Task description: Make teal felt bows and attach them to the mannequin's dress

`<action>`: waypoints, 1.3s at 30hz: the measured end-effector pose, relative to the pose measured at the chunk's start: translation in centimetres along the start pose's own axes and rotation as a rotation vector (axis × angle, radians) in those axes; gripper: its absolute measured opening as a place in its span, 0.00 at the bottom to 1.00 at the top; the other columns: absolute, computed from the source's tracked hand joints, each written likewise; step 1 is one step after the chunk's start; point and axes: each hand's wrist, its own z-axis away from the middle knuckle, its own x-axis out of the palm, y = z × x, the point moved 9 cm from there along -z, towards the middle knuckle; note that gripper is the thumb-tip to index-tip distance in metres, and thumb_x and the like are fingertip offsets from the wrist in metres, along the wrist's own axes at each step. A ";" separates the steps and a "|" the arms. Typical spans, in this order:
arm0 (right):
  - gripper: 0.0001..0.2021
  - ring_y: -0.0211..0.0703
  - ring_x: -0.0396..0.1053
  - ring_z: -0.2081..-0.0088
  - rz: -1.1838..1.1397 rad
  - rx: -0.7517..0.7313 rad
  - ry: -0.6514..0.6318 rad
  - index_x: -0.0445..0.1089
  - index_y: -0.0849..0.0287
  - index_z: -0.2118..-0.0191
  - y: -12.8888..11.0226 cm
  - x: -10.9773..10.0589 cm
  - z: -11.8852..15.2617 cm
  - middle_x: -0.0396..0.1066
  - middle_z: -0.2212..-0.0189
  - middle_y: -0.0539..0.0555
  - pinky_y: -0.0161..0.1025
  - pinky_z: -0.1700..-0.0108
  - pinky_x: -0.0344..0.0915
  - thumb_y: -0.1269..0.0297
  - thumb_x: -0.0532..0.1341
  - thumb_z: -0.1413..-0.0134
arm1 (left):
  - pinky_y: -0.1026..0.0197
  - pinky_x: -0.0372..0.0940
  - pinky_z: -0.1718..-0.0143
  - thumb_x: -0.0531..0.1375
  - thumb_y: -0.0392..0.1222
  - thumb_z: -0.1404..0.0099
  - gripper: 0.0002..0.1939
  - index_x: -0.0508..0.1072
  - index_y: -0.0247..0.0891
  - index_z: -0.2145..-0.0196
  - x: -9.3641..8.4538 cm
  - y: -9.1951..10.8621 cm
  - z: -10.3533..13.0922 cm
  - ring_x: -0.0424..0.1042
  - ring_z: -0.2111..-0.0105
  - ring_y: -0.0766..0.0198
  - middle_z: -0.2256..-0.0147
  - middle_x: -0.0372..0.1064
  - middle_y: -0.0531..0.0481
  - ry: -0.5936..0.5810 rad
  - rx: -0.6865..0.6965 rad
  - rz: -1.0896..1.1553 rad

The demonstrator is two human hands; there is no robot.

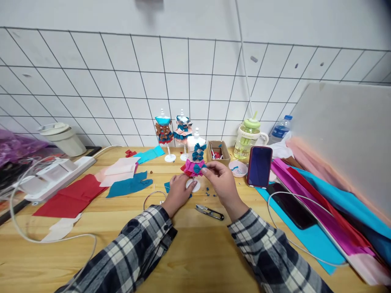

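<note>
A small white dress form (192,141) stands upright in front of me, dressed in a magenta and red ruffled skirt (191,167) with teal bows down its front. My left hand (179,193) is closed at its round white base (193,186), thumb on the base's edge. With thumb and forefinger, my right hand (222,182) pinches the lowest teal bow (198,167) at the skirt's right side; the fingertips partly cover it. Thread snips (209,212) lie on the table between my forearms, near tiny teal scraps (208,194).
Two dressed forms (164,134) stand behind, beside a cardboard box (218,151) and a pink dish (238,168). A propped phone (259,166), a green-lidded cup (249,138) and layered fabric (330,207) are at right. Fabric pieces (71,196) and a power strip (61,179) lie left.
</note>
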 end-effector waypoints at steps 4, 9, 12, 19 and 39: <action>0.10 0.35 0.60 0.74 0.063 -0.055 0.030 0.73 0.59 0.68 0.3 0.4 -1.2 0.69 0.71 0.51 0.35 0.71 0.60 0.59 0.66 0.55 | 0.47 0.50 0.45 0.52 0.45 0.33 0.12 0.72 0.40 0.60 0.9 -0.1 0.0 0.70 0.58 0.57 0.63 0.74 0.48 -0.078 0.010 -0.023; 0.10 0.36 0.62 0.73 0.002 -0.002 0.022 0.73 0.59 0.68 1.4 0.6 -1.5 0.69 0.73 0.50 0.35 0.71 0.61 0.59 0.66 0.56 | 0.55 0.58 0.52 0.50 0.43 0.32 0.13 0.74 0.40 0.61 0.8 0.7 -0.2 0.70 0.61 0.59 0.64 0.75 0.48 -0.088 0.059 0.036; 0.11 0.35 0.62 0.73 -0.028 0.037 0.038 0.73 0.59 0.67 2.0 0.5 -1.4 0.70 0.73 0.50 0.34 0.71 0.60 0.58 0.67 0.56 | 0.59 0.60 0.60 0.49 0.44 0.31 0.15 0.74 0.38 0.63 0.5 0.8 -0.1 0.70 0.64 0.60 0.64 0.74 0.46 -0.085 0.041 0.053; 0.12 0.33 0.62 0.75 -0.096 0.084 0.080 0.73 0.59 0.67 2.8 0.1 -1.6 0.71 0.75 0.49 0.32 0.73 0.59 0.58 0.67 0.57 | 0.61 0.61 0.63 0.49 0.44 0.31 0.14 0.73 0.38 0.62 0.7 1.0 0.3 0.69 0.65 0.60 0.65 0.73 0.47 -0.097 0.048 0.071; 0.16 0.30 0.52 0.80 -0.094 0.139 0.148 0.60 0.57 0.72 3.2 0.1 -1.2 0.57 0.80 0.43 0.30 0.79 0.51 0.56 0.66 0.58 | 0.56 0.61 0.53 0.50 0.44 0.32 0.14 0.75 0.40 0.64 0.3 1.9 0.4 0.71 0.63 0.57 0.65 0.75 0.47 -0.136 0.066 -0.024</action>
